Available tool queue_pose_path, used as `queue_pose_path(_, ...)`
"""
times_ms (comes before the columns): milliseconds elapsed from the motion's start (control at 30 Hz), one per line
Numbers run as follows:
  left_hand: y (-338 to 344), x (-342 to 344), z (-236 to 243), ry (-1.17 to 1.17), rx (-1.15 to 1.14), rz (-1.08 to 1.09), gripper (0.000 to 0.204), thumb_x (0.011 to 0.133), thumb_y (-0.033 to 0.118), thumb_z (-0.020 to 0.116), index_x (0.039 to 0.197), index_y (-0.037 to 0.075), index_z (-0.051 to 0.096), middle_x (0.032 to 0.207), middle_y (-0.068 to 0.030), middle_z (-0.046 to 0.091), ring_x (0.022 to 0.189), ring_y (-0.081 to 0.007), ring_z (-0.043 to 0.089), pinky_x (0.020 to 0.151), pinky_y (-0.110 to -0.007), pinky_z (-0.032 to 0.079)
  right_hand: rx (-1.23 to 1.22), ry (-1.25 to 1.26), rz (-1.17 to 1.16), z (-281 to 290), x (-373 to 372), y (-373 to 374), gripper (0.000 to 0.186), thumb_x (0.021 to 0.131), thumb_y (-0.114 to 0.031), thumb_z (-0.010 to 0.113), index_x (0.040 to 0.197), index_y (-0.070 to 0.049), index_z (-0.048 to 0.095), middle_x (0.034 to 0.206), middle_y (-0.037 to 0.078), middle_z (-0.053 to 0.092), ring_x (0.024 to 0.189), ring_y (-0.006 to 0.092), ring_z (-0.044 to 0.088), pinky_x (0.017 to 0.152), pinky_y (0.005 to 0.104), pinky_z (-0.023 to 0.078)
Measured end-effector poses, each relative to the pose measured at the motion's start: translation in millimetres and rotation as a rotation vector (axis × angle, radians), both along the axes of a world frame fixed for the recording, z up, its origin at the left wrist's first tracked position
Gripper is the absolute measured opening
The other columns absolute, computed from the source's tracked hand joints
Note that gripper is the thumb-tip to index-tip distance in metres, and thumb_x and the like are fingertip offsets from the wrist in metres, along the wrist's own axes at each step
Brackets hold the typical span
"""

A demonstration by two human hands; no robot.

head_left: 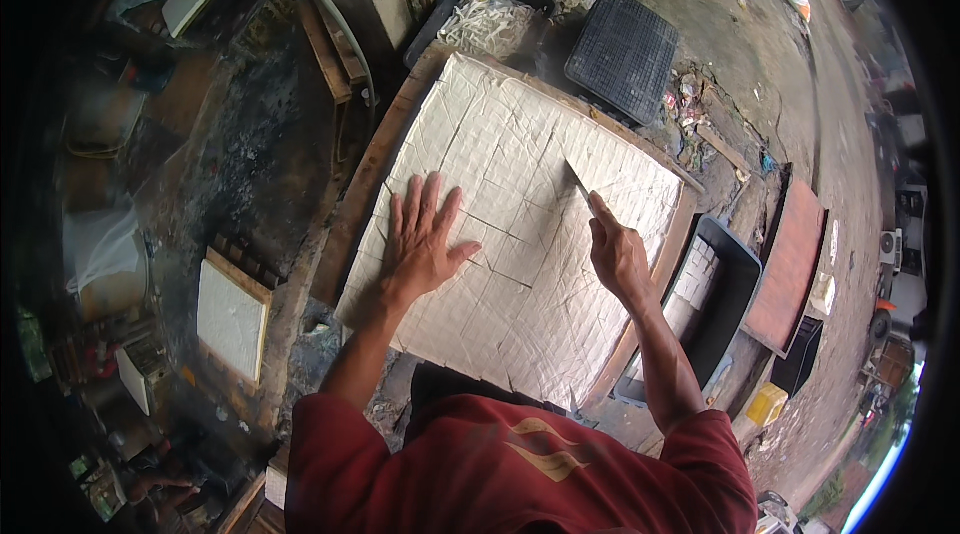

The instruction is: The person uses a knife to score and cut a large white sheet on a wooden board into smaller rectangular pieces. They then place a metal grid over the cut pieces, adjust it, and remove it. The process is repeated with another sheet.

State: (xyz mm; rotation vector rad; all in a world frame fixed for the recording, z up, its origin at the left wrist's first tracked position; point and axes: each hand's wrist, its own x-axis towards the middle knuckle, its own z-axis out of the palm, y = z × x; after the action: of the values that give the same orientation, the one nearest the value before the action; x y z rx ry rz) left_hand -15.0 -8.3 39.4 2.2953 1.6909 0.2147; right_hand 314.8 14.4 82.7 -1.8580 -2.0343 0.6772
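A large off-white slab that looks like tofu (pixel 510 304) lies on a wooden board (pixel 378 149) in front of me. Its wrinkled top is crossed by straight cut lines that mark out rectangles, mostly on the left and middle part. My left hand (pixel 428 246) rests flat on the slab's left side, fingers spread and pointing away from me. At the right side, my right hand (pixel 615 249) is closed round the handle of a knife (pixel 577 178). The thin blade points away and to the left, its tip at the slab's surface; how deep it sits I cannot tell.
Right of the board stands a grey bin (pixel 745 269) holding white blocks (pixel 694 279). Beyond the far edge are a black crate (pixel 622 54) and a tub of pale strips (pixel 487 22). A reddish board (pixel 788 269) lies farther right. Another white slab (pixel 230 319) stands at the left.
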Motion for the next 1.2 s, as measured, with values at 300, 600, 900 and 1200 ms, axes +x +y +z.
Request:
queue_pose_path(300, -7, 11, -9, 0.069, 0.129, 0.014, 0.089, 0.095, 0.059, 0.066, 0.162, 0.008, 0.038, 0.171, -0.0263, 0.021, 0.159, -0.047, 0.013, 0.126, -0.064, 0.008, -0.032, -0.064, -0.018, 8, 54, -101, 0.045, 0.103, -0.016, 0.058, 0.147, -0.012, 0.059, 0.074, 0.031, 0.066, 0.068, 0.0471, 0.069, 0.064, 0.0548, 0.053)
queue_pose_path(600, -11, 6, -14, 0.101, 0.158, 0.009, 0.087, 0.097, 0.062, 0.062, 0.164, 0.013, 0.036, 0.173, -0.0205, 0.02, 0.161, -0.0419, 0.014, 0.128, -0.06, 0.008, -0.091, -0.11, 0.004, 36, 117, -201, 0.043, 0.101, -0.015, 0.06, 0.144, -0.013, 0.062, 0.082, 0.029, 0.07, 0.078, 0.046, 0.072, 0.069, 0.0538, 0.056)
queue_pose_path(900, -10, 5, -16, 0.118, 0.153, 0.043, 0.089, 0.097, 0.063, 0.06, 0.165, 0.013, 0.033, 0.174, -0.0206, 0.018, 0.161, -0.0416, 0.012, 0.128, -0.06, 0.005, -0.333, -0.074, -0.161, 124, 137, -204, 0.043, 0.101, -0.015, 0.062, 0.144, -0.011, 0.063, 0.108, 0.026, 0.073, 0.102, 0.0396, 0.075, 0.09, 0.0436, 0.057)
queue_pose_path(1200, -10, 6, -7, 0.018, 0.1, -0.002, 0.092, 0.095, 0.063, 0.064, 0.163, 0.008, 0.035, 0.17, -0.028, 0.022, 0.159, -0.0494, 0.014, 0.125, -0.066, 0.01, 0.057, 0.135, -0.107, 5, 18, 25, 0.044, 0.105, -0.016, 0.058, 0.15, -0.011, 0.057, 0.115, 0.03, 0.071, 0.101, 0.0451, 0.073, 0.083, 0.0484, 0.057)
